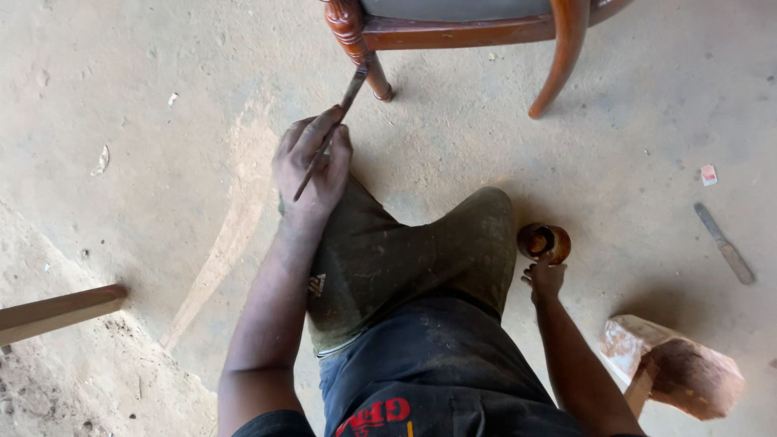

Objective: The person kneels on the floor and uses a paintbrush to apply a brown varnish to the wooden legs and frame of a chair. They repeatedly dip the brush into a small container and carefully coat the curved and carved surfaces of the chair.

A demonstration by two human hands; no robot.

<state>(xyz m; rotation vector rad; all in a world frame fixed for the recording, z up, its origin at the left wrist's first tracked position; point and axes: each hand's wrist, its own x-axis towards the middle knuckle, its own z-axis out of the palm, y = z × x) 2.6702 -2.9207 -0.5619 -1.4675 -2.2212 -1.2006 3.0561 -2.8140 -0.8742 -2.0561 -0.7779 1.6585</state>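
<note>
Head view, looking down over my knees: my left hand [312, 166] has its fingers [303, 137] clamped around a thin brush [328, 137], and the bristle end touches the turned front leg of a red-brown wooden chair [453, 31] at the top of the frame. The hand itself hovers just below that leg, over the dusty concrete floor [146, 121].

Below and to the right of the chair, beside my bent knee, my right hand [546, 279] rests its fingers on the rim of a small brown pot [544, 241] standing on the floor. They are curled toward it, but I cannot tell whether they grip it or only steady it.

Well to the right of the chair lies a flat-bladed tool [724, 243], with a scrap of paper [709, 175] above it. A rough wooden block [676, 364] sits nearest my right forearm, and a pale plank [57, 311] juts in from the far left.

The risks, as I judge them: the pot is small and held from above, so a nudge from my knee or wrist could tip it and spill it across the floor. The brush, held far back on its handle, could wander off the leg, and floor dust could be carried onto the wet wood.
</note>
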